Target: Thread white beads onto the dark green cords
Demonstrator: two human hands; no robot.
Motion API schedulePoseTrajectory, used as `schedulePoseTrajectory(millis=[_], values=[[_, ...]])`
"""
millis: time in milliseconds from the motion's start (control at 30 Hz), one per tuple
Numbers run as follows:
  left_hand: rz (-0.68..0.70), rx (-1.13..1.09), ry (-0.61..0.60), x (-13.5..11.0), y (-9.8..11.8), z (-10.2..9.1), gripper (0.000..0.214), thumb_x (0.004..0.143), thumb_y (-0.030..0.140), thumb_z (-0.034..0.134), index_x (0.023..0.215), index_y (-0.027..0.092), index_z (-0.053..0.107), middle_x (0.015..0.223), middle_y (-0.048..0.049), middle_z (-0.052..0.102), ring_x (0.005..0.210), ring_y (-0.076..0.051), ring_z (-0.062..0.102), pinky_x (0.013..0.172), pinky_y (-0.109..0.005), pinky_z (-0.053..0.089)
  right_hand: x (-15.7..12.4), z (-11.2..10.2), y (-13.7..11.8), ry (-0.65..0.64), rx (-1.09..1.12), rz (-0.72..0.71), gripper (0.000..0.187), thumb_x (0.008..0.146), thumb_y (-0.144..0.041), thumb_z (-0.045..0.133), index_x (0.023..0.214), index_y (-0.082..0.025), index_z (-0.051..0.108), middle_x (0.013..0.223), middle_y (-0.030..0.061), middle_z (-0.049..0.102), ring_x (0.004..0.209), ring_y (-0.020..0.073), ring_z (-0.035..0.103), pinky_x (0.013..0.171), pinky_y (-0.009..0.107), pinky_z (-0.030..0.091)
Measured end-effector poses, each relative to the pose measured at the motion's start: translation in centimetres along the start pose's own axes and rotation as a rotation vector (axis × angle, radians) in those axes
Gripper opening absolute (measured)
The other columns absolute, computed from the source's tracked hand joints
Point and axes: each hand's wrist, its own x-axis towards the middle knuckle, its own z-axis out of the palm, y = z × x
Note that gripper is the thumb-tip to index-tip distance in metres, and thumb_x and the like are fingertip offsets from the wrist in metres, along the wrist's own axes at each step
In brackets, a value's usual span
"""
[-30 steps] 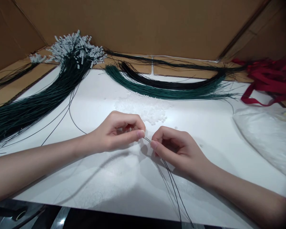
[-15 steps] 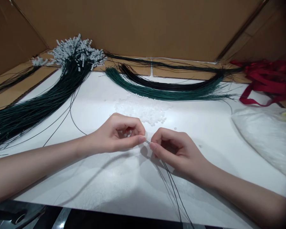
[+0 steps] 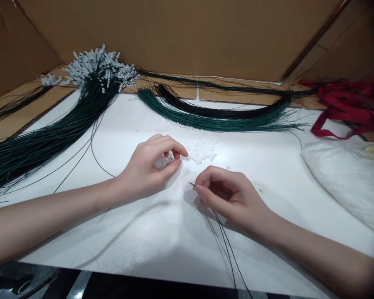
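My right hand (image 3: 226,189) pinches thin dark wires (image 3: 227,245) between thumb and index finger. Their short tips poke out to the left of the fingertips, and their long ends hang down past the table's front edge. My left hand (image 3: 157,164) is over the near left side of a loose scatter of small white beads (image 3: 202,145). Its thumb and index finger are apart, with the other fingers curled behind; a small white bit shows by the index fingertip, and I cannot tell whether it is touched.
On the left lies a thick bundle of dark green wires (image 3: 71,120) with white beaded ends (image 3: 101,68). Green wires (image 3: 205,122) and black wires (image 3: 218,111) lie behind the beads. At right are red ribbon (image 3: 345,108) and a clear plastic bag (image 3: 345,178). Cardboard walls (image 3: 174,37) enclose the white table (image 3: 137,236).
My left hand has moved away from the wire tips, up and slightly left to the beads, and its thumb and index finger have parted. My right hand stays almost still, holding the wires.
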Motion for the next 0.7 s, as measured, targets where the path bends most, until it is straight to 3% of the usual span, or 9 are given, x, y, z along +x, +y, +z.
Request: schedulePoseTrajectory(millis=[100, 267, 700], values=[[0.034, 0.109, -0.004, 0.08, -0.20, 0.26, 0.017, 0.083, 0.010, 0.059, 0.094, 0.017, 0.070, 0.089, -0.0041, 0.067, 0.090, -0.020, 0.053, 0.082, -0.034, 0.040, 0.02, 0.01, -0.09, 0.025, 0.000, -0.001, 0.011, 0.092, -0.016, 0.056, 0.082, -0.017, 0.058, 0.067, -0.0029, 0.052, 0.058, 0.0082, 0.045, 0.051, 0.020, 0.036], [-0.033, 0.203, -0.011, 0.21, -0.20, 0.32, 0.017, 0.084, 0.012, 0.059, 0.093, 0.020, 0.072, 0.090, -0.0032, 0.063, 0.090, -0.021, 0.052, 0.082, -0.036, 0.038, 0.05, 0.04, -0.14, 0.034, 0.001, -0.004, 0.011, 0.091, -0.015, 0.056, 0.081, -0.016, 0.059, 0.069, -0.0017, 0.056, 0.061, 0.0090, 0.049, 0.053, 0.021, 0.038], [-0.050, 0.211, -0.025, 0.36, -0.40, 0.40, 0.011, 0.085, 0.015, 0.063, 0.091, 0.021, 0.070, 0.087, -0.0012, 0.060, 0.089, -0.019, 0.053, 0.082, -0.035, 0.035, 0.00, 0.05, -0.23, 0.025, 0.001, -0.017, 0.010, 0.090, -0.015, 0.057, 0.080, -0.015, 0.059, 0.065, -0.0041, 0.050, 0.056, 0.0071, 0.044, 0.050, 0.020, 0.035]])
